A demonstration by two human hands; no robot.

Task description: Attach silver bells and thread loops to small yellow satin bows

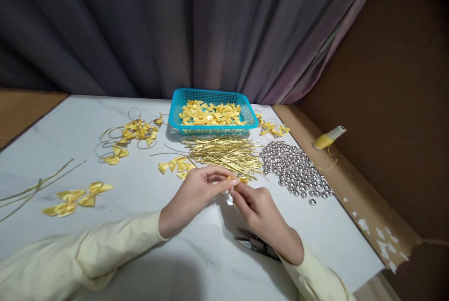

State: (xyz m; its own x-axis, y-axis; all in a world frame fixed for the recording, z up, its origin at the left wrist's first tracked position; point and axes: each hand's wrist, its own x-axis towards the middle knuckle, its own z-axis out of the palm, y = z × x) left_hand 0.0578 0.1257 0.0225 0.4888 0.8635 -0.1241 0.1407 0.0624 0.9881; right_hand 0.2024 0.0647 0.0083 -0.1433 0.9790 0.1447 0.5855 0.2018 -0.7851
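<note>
My left hand (206, 184) and my right hand (257, 205) meet over the middle of the table, fingers closed together. Pinched between them is a yellow ribbon bow (242, 179), mostly covered by the fingertips. A small shiny piece (229, 198) shows just below the fingers; I cannot make out what it is. Right behind the hands lies a heap of gold twist ties (220, 151). Several loose yellow bows (177, 164) rest beside my left hand. A dark-handled tool (257, 245), partly hidden, lies under my right wrist.
A blue basket (171, 116) of yellow bows stands at the back. Silver bells (294, 168) are spread at the right. Bows with wire loops (138, 130) lie at back left, and two bows (66, 202) at left near long gold wires (38, 184). A thread spool (326, 138) stands right.
</note>
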